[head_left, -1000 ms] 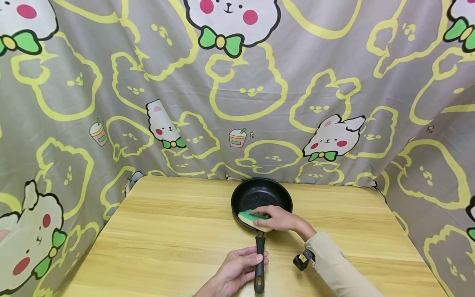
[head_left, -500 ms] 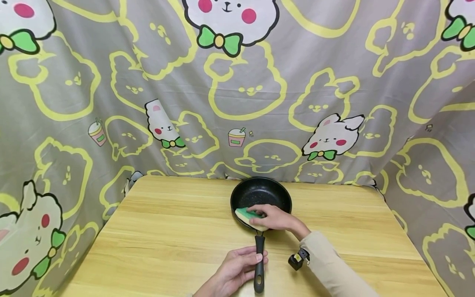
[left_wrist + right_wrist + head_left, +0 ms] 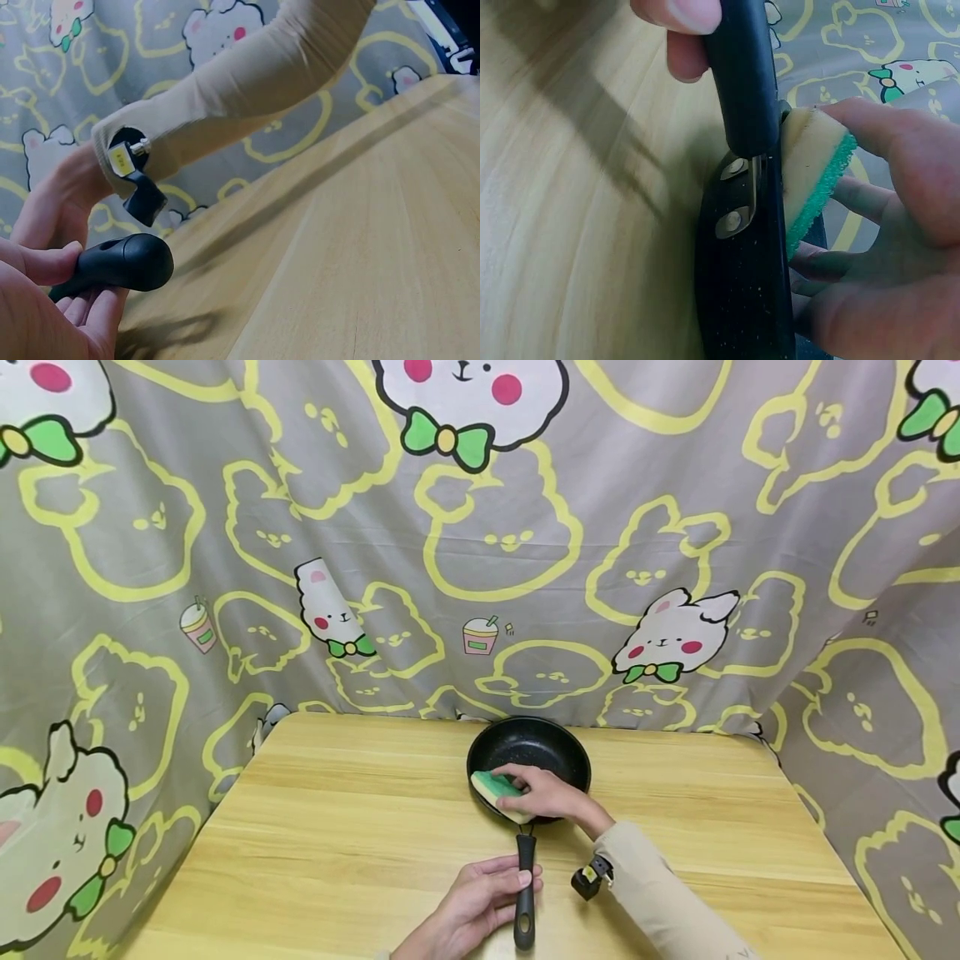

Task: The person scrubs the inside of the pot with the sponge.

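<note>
A black frying pan (image 3: 540, 747) stands near the table's far edge, its handle (image 3: 525, 893) pointing toward me. My left hand (image 3: 480, 897) grips that handle, thumb on top and fingers beneath, as the left wrist view also shows around the handle's end (image 3: 139, 262). In the pan's near left part, my right hand (image 3: 547, 793) holds a sponge (image 3: 495, 789) with a green scouring side up and a pale yellow body. Seen from the right wrist, the sponge (image 3: 817, 165) leans at the pan's rim by the riveted handle joint, between thumb and fingers.
The wooden table (image 3: 337, 827) spreads out on both sides of the pan. A grey curtain (image 3: 405, 535) with cartoon animals hangs right behind the far edge and along both sides. A small black camera (image 3: 588, 878) is strapped at the right wrist.
My right hand and the sponge have shifted a little left and away from me along the pan's inside. The left hand and the pan hold still.
</note>
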{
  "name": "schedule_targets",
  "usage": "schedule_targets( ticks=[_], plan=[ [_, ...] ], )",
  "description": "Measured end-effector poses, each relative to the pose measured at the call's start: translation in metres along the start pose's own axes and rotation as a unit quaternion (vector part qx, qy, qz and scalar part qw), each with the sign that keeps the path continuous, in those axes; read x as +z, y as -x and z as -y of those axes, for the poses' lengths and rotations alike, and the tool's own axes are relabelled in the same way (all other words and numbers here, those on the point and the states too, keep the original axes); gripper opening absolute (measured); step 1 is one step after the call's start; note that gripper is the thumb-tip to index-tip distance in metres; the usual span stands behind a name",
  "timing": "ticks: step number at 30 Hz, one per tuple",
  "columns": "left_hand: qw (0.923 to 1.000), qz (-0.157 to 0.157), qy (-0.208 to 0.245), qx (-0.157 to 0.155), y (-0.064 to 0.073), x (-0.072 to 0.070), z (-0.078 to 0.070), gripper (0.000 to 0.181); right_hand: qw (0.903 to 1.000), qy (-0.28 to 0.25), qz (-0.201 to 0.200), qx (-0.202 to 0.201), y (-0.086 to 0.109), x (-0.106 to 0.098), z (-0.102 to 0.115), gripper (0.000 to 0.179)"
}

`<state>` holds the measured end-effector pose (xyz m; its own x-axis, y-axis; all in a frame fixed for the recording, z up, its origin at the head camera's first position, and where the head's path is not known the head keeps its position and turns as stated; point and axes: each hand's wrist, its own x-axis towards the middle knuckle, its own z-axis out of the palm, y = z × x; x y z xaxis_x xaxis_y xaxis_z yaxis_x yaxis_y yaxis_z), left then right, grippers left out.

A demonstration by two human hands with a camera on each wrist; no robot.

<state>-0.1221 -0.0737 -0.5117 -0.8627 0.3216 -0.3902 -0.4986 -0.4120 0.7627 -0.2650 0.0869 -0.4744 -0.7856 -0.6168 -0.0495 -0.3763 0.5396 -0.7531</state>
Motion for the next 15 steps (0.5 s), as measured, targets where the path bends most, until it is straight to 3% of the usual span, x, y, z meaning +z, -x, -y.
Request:
schedule_targets(
  ticks=[15],
  plan=[
    [0.9999,0.007,0.007,0.006,0.0,0.0,0.0,0.045,0.9992,0.009,-0.039,0.011,-0.012,0.01,0.006,0.05]
  ],
)
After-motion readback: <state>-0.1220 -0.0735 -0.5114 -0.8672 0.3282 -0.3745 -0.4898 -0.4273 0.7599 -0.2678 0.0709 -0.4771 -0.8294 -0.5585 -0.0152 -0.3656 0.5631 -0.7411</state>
